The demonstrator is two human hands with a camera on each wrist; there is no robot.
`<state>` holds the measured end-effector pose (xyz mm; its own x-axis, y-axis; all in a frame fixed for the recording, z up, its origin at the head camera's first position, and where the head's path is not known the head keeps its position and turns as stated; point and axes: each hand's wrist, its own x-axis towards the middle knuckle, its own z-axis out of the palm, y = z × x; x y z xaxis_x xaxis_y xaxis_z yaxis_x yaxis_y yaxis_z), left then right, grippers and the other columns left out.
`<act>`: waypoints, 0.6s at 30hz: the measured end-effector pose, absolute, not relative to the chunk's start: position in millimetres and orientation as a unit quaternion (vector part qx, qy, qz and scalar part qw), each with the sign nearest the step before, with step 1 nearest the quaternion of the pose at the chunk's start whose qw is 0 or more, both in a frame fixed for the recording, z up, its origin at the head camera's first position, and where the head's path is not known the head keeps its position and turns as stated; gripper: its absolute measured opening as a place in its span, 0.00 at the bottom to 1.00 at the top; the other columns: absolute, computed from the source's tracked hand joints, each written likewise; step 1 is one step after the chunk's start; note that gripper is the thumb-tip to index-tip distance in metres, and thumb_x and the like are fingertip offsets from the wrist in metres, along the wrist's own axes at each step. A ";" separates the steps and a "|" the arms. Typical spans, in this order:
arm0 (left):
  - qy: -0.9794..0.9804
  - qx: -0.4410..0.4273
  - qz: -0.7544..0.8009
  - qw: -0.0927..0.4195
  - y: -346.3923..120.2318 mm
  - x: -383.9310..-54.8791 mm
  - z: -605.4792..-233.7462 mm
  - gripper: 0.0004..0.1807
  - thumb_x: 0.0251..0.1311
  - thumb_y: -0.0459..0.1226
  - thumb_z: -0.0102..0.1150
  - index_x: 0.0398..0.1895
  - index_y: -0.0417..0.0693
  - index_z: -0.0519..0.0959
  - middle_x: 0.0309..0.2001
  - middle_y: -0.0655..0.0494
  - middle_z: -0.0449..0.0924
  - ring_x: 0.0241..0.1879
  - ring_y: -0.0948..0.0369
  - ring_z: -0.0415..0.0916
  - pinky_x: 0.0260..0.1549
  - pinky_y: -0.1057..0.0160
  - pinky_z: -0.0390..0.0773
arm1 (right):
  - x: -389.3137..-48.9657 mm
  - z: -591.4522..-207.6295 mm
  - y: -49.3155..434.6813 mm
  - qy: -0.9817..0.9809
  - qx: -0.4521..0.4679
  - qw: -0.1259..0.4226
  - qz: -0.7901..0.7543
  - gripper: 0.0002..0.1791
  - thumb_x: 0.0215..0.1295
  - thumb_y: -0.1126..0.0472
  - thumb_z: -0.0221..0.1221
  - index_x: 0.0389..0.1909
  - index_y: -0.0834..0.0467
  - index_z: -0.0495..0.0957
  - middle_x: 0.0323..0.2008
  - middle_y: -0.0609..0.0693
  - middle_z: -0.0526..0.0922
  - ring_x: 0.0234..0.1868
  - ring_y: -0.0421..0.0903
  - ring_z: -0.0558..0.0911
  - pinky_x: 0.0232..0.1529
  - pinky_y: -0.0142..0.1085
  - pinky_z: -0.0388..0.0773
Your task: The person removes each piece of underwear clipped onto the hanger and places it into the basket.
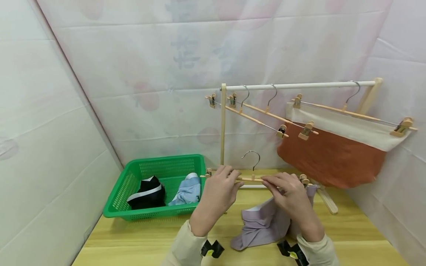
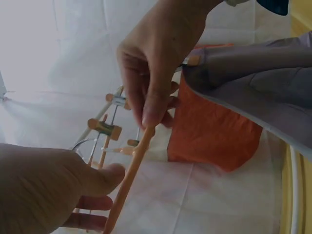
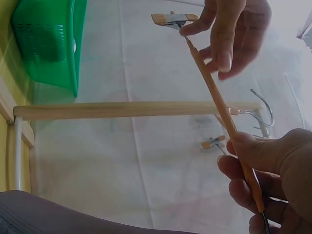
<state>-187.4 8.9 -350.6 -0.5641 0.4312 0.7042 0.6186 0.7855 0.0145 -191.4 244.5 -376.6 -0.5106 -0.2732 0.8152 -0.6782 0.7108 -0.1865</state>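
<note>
clip hanger [image 1: 252, 180] held up over the wooden table [image 1: 149, 236], in front of the garment rack [image 1: 299, 87] — right hand [image 1: 291, 195] pinching its bar, left hand [image 1: 217, 188] at the bar's other half, whether it grips i cannot tell. a mauve garment [image 1: 266, 225] hangs from the right clip [image 1: 303, 180]. a green basket [image 1: 156, 211] holds a black garment [image 1: 153, 201] and a light-blue garment [image 1: 188, 190] — a rust-and-cream garment [image 1: 336, 155] hangs on the rack.

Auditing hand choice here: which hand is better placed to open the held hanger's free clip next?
Probably the left hand: it is nearest the free clip, while the right hand grips the hanger towards the end where the lavender garment hangs.
</note>
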 end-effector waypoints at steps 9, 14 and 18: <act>-0.886 -0.268 -0.067 0.373 21.8 -192.7 -358.5 0.07 0.63 0.49 0.66 0.37 0.62 0.88 0.31 0.63 0.80 0.35 0.63 0.77 0.18 0.66 0.77 | -190.5 -378.1 237.4 -0.827 0.302 0.405 0.246 0.08 0.65 0.55 0.68 0.36 0.56 0.90 0.30 0.46 0.88 0.27 0.40 0.80 0.39 0.32 0.64; -0.881 -0.269 -0.059 0.385 22.2 -194.1 -360.4 0.07 0.59 0.52 0.66 0.33 0.66 0.89 0.27 0.64 0.77 0.33 0.64 0.76 0.15 0.66 0.75 | -189.1 -377.5 234.6 -0.827 0.301 0.410 0.240 0.11 0.50 0.67 0.74 0.35 0.55 0.90 0.29 0.46 0.88 0.28 0.41 0.80 0.39 0.33 0.65; -0.870 -0.284 -0.066 0.399 20.2 -196.1 -360.6 0.07 0.59 0.51 0.66 0.31 0.65 0.89 0.28 0.66 0.80 0.32 0.65 0.76 0.15 0.67 0.74 | -187.0 -375.1 233.8 -0.825 0.300 0.416 0.237 0.13 0.48 0.68 0.75 0.37 0.55 0.90 0.31 0.47 0.88 0.29 0.41 0.82 0.38 0.32 0.68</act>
<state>-196.1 20.2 -360.6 -0.5211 0.4408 0.7308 0.5466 0.8300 -0.1109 -187.0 233.8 -375.1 -0.4744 -0.2980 0.8283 -0.6919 0.7080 -0.1416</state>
